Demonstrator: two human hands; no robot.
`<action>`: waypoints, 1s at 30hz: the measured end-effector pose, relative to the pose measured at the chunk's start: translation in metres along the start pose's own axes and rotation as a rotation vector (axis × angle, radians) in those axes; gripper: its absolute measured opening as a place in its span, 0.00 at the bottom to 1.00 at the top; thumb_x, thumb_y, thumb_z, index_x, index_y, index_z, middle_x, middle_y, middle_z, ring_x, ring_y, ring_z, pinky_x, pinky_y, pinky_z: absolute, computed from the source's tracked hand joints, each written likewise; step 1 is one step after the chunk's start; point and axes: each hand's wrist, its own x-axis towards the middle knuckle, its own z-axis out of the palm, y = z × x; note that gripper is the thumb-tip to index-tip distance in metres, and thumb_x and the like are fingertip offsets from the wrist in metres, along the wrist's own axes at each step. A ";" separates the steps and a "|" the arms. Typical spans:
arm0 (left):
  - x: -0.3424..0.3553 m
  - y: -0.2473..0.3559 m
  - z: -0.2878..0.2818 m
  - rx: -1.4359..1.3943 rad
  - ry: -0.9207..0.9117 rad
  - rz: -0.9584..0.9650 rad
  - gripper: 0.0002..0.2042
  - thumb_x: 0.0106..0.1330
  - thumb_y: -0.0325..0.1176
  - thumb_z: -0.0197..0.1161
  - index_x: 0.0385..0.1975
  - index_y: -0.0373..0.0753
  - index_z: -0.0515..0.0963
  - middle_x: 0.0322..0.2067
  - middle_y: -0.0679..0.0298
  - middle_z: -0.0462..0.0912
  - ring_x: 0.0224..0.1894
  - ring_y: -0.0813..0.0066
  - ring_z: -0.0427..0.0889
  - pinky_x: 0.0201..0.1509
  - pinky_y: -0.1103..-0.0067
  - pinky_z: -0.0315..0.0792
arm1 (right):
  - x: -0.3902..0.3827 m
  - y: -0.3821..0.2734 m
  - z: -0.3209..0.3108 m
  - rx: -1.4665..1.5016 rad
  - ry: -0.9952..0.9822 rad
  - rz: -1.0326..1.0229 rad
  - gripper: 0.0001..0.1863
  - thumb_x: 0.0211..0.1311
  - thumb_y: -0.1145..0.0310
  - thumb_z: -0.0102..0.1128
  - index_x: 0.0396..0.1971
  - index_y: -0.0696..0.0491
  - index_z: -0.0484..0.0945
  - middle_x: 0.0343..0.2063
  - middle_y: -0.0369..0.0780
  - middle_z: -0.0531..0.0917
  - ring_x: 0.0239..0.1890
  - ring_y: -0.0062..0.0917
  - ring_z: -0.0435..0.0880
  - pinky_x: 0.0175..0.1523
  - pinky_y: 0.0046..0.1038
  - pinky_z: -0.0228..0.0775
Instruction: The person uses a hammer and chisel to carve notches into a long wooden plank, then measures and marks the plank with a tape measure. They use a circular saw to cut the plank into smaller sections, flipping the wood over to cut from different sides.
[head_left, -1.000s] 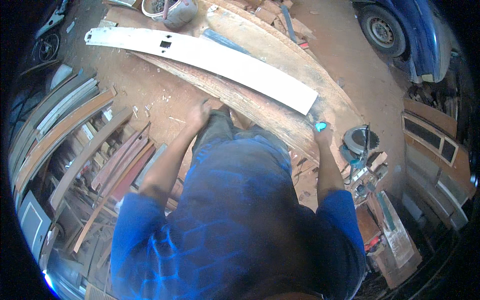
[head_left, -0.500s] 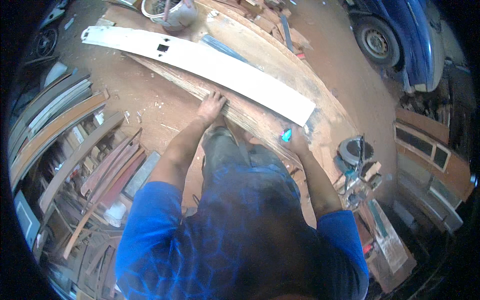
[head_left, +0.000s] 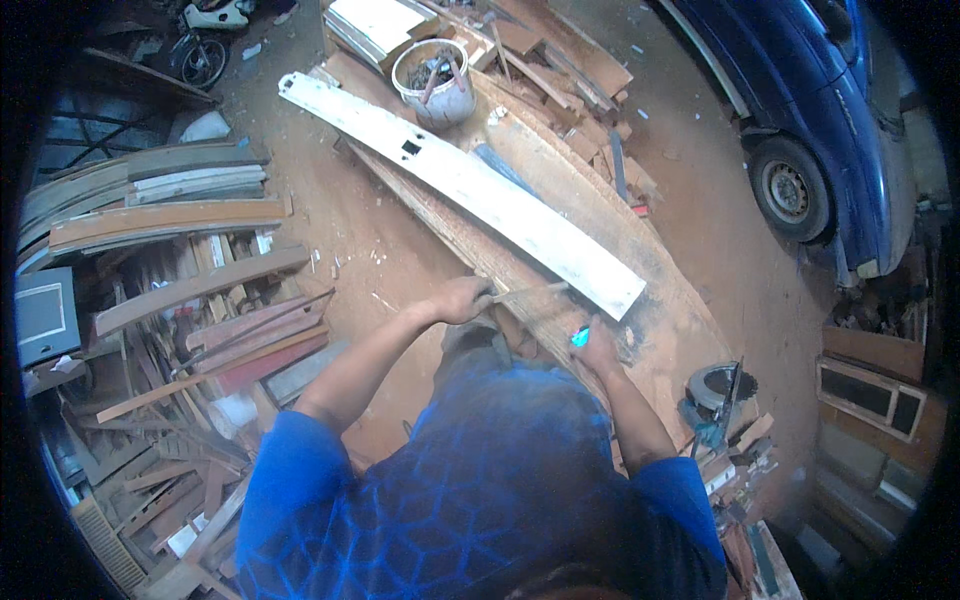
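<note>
The left hand [head_left: 462, 298] reaches the near edge of the bench [head_left: 675, 345], its fingers curled closed around one end of a thin greyish strip [head_left: 530, 292], whose other end points right, over the bench's rough wooden edge and toward the white board; whether it is a tool or a sliver of material, I cannot tell. The right hand [head_left: 598, 350] is to the right of the left fingers and a little nearer the body, its fingers folded around a turquoise object [head_left: 580, 337] that is mostly hidden in the grip, so its kind is unclear. Just ahead of both sets of fingers, the long white board [head_left: 520, 218] lies slantwise on the bench; its near right end sits close beyond the right fingers, and its far end stretches well ahead and to the left, with a dark square cutout [head_left: 411, 149] along the way. Beyond the board from the left fingers lies a blue-grey bar [head_left: 505, 168], and farther ahead stands a whitish bucket [head_left: 447, 108] filled with dark bits and sticks. To the right of the right fingers, well apart, a circular saw [head_left: 712, 385] rests near the bench's right end. Far left of the left fingers, boards [head_left: 165, 222] lie stacked.
</note>
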 end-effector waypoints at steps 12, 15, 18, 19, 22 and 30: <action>-0.015 0.098 -0.103 -1.268 0.111 -0.270 0.16 0.80 0.42 0.51 0.56 0.38 0.74 0.30 0.74 0.67 0.23 0.89 0.62 0.22 0.87 0.56 | 0.015 -0.088 -0.116 1.253 0.121 -0.174 0.29 0.54 0.67 0.80 0.50 0.57 0.71 0.41 0.42 0.83 0.40 0.24 0.85 0.46 0.28 0.81; 0.020 0.092 -0.105 -1.153 0.229 -0.315 0.16 0.78 0.44 0.56 0.53 0.37 0.75 0.27 0.74 0.69 0.23 0.87 0.66 0.22 0.84 0.61 | 0.022 -0.117 -0.161 1.346 0.125 -0.142 0.28 0.55 0.68 0.79 0.51 0.58 0.71 0.39 0.41 0.83 0.36 0.23 0.85 0.43 0.27 0.82; 0.093 0.106 -0.146 -0.738 0.799 -0.058 0.22 0.74 0.44 0.62 0.54 0.29 0.78 0.38 0.59 0.84 0.41 0.70 0.82 0.49 0.75 0.76 | 0.018 -0.118 -0.157 1.559 -0.082 -0.124 0.24 0.62 0.63 0.73 0.52 0.57 0.74 0.38 0.39 0.83 0.35 0.25 0.85 0.38 0.29 0.83; 0.114 0.106 -0.164 -0.316 1.098 0.022 0.22 0.73 0.45 0.62 0.52 0.29 0.79 0.39 0.58 0.85 0.44 0.69 0.82 0.52 0.74 0.76 | 0.017 -0.119 -0.153 1.630 -0.191 -0.094 0.22 0.64 0.62 0.71 0.52 0.56 0.74 0.38 0.39 0.82 0.35 0.26 0.85 0.38 0.30 0.82; 0.119 0.125 -0.168 -0.392 0.893 0.103 0.21 0.72 0.45 0.64 0.49 0.30 0.82 0.37 0.58 0.86 0.45 0.72 0.83 0.53 0.74 0.75 | -0.003 -0.145 -0.150 1.608 -0.115 -0.030 0.23 0.65 0.61 0.71 0.53 0.58 0.75 0.39 0.40 0.82 0.36 0.26 0.86 0.38 0.29 0.84; 0.053 0.095 -0.033 -1.118 0.051 -0.386 0.17 0.71 0.45 0.67 0.40 0.34 0.84 0.32 0.65 0.85 0.30 0.81 0.82 0.35 0.82 0.80 | -0.008 -0.172 -0.109 0.791 0.224 -0.122 0.28 0.50 0.70 0.77 0.50 0.59 0.72 0.40 0.43 0.82 0.44 0.27 0.82 0.50 0.31 0.76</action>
